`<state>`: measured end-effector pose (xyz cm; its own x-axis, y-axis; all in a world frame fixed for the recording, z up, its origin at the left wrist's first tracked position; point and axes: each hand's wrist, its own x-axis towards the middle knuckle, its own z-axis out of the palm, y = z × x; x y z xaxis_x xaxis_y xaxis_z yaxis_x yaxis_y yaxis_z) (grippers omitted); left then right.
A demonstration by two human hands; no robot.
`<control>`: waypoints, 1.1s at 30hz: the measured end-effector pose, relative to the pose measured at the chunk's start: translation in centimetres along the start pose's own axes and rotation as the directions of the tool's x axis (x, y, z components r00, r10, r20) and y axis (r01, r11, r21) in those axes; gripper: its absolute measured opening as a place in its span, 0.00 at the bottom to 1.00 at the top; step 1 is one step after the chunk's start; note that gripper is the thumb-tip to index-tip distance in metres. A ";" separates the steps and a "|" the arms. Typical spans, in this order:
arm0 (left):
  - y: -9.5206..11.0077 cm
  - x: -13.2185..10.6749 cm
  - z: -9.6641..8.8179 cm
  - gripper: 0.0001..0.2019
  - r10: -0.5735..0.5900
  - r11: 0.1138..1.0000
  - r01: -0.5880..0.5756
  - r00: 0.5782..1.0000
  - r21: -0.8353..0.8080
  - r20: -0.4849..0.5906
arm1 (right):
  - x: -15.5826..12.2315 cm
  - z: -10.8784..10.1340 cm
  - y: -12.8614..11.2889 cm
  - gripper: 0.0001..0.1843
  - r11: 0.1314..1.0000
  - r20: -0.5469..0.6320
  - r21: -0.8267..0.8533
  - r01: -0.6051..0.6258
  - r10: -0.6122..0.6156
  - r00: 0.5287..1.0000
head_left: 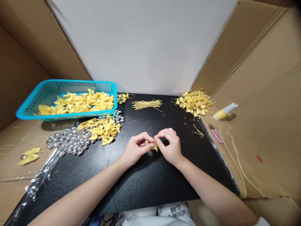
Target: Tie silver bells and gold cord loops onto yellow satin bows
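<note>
My left hand (136, 148) and my right hand (169, 145) meet over the middle of the black mat (145, 179). Both pinch a small yellow ribbon bow (154, 146) between their fingertips, fingers curled closed. A loose pile of yellow bows (102, 128) lies to the left of my hands, next to a heap of silver beads (69, 141) on clear plastic. A bundle of gold threads (147, 104) lies at the far edge of the mat.
A turquoise basket (35, 102) holding yellow bows stands at the back left. A heap of finished bows with threads (195, 102) sits back right. A yellow thread spool (224, 112) and pink snips (216, 133) lie on cardboard at right. One bow (29, 155) lies far left.
</note>
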<state>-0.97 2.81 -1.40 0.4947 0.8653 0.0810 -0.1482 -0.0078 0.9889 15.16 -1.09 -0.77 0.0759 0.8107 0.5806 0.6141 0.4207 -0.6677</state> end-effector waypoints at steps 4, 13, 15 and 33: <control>-0.5 0.2 -0.1 0.08 -0.049 0.997 0.045 0.996 -0.057 -0.069 | 0.0 -0.1 -0.2 0.06 0.997 -0.012 -0.039 0.065 -0.066 0.998; 0.2 0.1 0.0 0.08 0.047 0.982 -0.032 0.996 0.188 -0.080 | -0.1 -0.1 0.1 0.06 0.986 0.006 -0.078 0.146 -0.146 0.989; 0.4 0.1 0.0 0.08 0.090 0.961 -0.069 0.994 0.269 -0.065 | -0.1 -0.1 0.2 0.07 0.985 0.044 -0.092 0.146 -0.143 0.989; -0.4 0.1 -0.6 0.08 0.178 0.846 -0.124 0.983 0.518 -0.054 | 0.7 -0.5 0.7 0.05 0.990 0.235 0.079 -0.113 0.092 0.968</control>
<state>-1.33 3.22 -1.86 0.4134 0.8760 0.2486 0.2569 -0.3741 0.8911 16.04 -0.47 -0.55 -0.0548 0.9189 0.3906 0.5376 0.3568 -0.7640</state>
